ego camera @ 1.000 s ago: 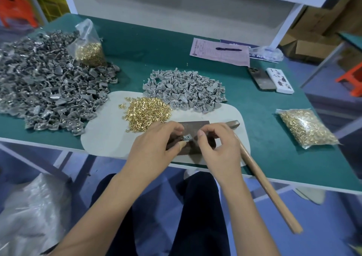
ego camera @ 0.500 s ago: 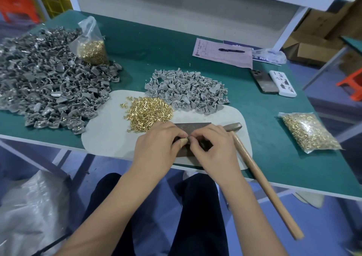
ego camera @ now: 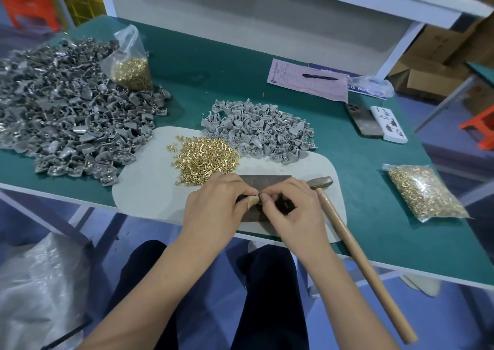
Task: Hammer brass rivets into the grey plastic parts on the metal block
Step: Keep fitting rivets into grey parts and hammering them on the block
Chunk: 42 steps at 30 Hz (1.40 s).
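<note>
Your left hand [ego camera: 216, 202] and right hand [ego camera: 291, 210] meet fingertip to fingertip over the metal block [ego camera: 267, 182], fingers and thumbs curled in tight together. Whatever you pinch between them is hidden by your fingertips, so I cannot tell whether it is a rivet, a grey part or both. The block lies under both hands, only its far edge and a near strip showing, on a pale mat [ego camera: 149, 189].

Just right of your right hand the hammer [ego camera: 344, 232] lies untouched, its head beside the block's far right corner and its wooden handle running back past the table [ego camera: 374, 229] edge toward you.

Just beyond your left hand sits the loose heap of brass rivets [ego camera: 205, 158] on the mat. Beyond your right hand lies the smaller pile of grey plastic parts [ego camera: 256, 131]. Well off to the left spreads the big grey pile [ego camera: 61, 114], with an open bag of rivets [ego camera: 131, 68] at its far side. Well to the right lies a sealed bag of rivets [ego camera: 425, 193].
</note>
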Each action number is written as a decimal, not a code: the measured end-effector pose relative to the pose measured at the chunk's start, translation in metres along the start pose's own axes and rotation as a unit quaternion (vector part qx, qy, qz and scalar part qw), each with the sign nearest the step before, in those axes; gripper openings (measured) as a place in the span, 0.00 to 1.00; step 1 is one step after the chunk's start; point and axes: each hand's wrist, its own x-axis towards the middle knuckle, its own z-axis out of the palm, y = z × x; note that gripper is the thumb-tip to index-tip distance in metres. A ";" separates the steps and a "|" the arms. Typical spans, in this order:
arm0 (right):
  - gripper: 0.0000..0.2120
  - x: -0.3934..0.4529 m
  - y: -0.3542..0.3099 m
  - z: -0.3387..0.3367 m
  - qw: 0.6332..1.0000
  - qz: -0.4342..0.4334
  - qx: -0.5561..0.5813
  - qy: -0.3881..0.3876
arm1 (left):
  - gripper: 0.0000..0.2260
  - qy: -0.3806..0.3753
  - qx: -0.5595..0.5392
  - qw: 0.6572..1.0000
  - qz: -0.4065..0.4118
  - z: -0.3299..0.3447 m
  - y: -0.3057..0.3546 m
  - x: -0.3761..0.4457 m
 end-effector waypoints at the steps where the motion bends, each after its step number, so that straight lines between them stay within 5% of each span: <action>1: 0.07 0.000 0.001 0.000 1.000 0.000 0.003 0.002 | 0.04 -0.002 -0.003 1.000 -0.002 0.000 0.000 0.000; 14: 0.04 0.009 -0.014 -0.012 0.990 -0.061 -0.120 -0.037 | 0.02 -0.006 -0.008 1.000 -0.010 -0.002 0.001 0.001; 27: 0.08 -0.004 -0.017 0.006 0.996 0.052 -0.060 0.038 | 0.02 -0.002 -0.010 1.000 -0.010 0.000 0.000 0.000; 42: 0.05 0.003 -0.024 -0.004 0.994 0.038 -0.100 -0.003 | 0.03 0.002 0.001 1.000 -0.004 -0.002 0.002 0.000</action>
